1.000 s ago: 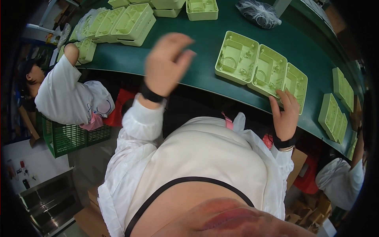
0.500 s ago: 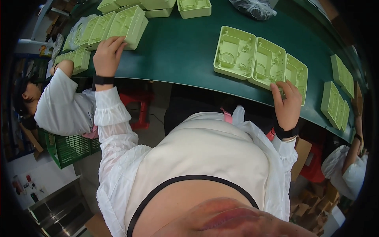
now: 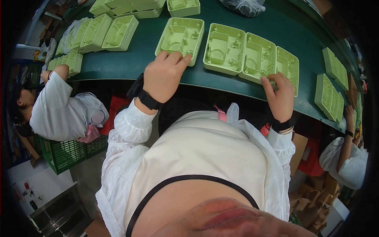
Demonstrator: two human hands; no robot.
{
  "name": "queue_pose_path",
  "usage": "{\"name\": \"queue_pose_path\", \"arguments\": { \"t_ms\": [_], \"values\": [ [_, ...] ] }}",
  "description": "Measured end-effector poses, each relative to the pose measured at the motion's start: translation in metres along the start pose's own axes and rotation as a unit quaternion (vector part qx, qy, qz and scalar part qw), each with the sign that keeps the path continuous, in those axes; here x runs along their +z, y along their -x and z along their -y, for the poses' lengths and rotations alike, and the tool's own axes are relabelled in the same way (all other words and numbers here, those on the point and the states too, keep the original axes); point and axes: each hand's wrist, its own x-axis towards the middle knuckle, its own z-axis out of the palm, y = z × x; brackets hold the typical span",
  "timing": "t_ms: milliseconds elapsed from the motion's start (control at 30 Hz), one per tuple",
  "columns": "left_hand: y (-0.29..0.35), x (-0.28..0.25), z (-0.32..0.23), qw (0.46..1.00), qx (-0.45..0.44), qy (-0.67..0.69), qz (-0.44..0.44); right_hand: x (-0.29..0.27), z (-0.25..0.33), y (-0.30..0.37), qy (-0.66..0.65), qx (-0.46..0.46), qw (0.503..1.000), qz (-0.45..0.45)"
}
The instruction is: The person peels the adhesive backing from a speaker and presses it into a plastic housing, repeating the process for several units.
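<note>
My left hand (image 3: 164,77) is closed over the near wall of a light-green plastic housing (image 3: 181,33). This open-topped box shows ribs and small compartments inside. To its right, beyond a narrow gap, stands a row of three similar housings, the left one (image 3: 224,45) turned open side up like the others. My right hand (image 3: 281,96) has its curled fingers on the near edge of this row, where the middle housing (image 3: 258,57) meets the right-hand housing (image 3: 291,65). The fingers partly cover those near walls.
More green housings (image 3: 120,33) stand at the left and along the far side of the dark green table (image 3: 146,63). A plastic bag (image 3: 246,6) lies at the back. Co-workers sit at both sides; further housings (image 3: 328,96) stand at right.
My left hand has moved right, bringing one housing from the left group to beside the row of three. My right hand keeps its place at the row's near edge.
</note>
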Motion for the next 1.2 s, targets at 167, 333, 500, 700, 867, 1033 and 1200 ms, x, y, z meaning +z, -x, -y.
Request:
{"name": "queue_pose_path", "arguments": {
  "t_ms": [167,333,500,700,867,1033,1200],
  "values": [
    [0.001,0.013,-0.019,0.999,0.016,0.006,0.027,-0.009,-0.002,-0.005,-0.023,-0.015,0.999,0.018],
    [0.000,0.011,-0.019,0.985,-0.022,0.171,-0.012,-0.013,-0.007,-0.004,-0.018,-0.022,0.998,0.054],
    [-0.008,0.007,-0.034,0.634,-0.234,0.735,0.052,-0.023,0.006,-0.002,0.064,-0.091,0.992,-0.059],
    [-0.026,0.017,-0.072,0.333,-0.311,0.874,0.171,-0.030,0.069,-0.014,-0.219,-0.121,0.968,-0.019],
    [-0.027,0.023,-0.084,0.299,-0.285,0.889,0.198,-0.014,0.074,-0.005,-0.293,-0.155,0.944,-0.006],
    [-0.032,0.009,-0.090,0.305,-0.399,0.847,0.176,-0.006,0.062,0.003,-0.370,-0.107,0.922,-0.027],
    [-0.021,0.016,-0.084,0.420,-0.334,0.823,0.186,-0.012,0.063,0.005,-0.532,0.131,0.836,0.028]
  ]
}}
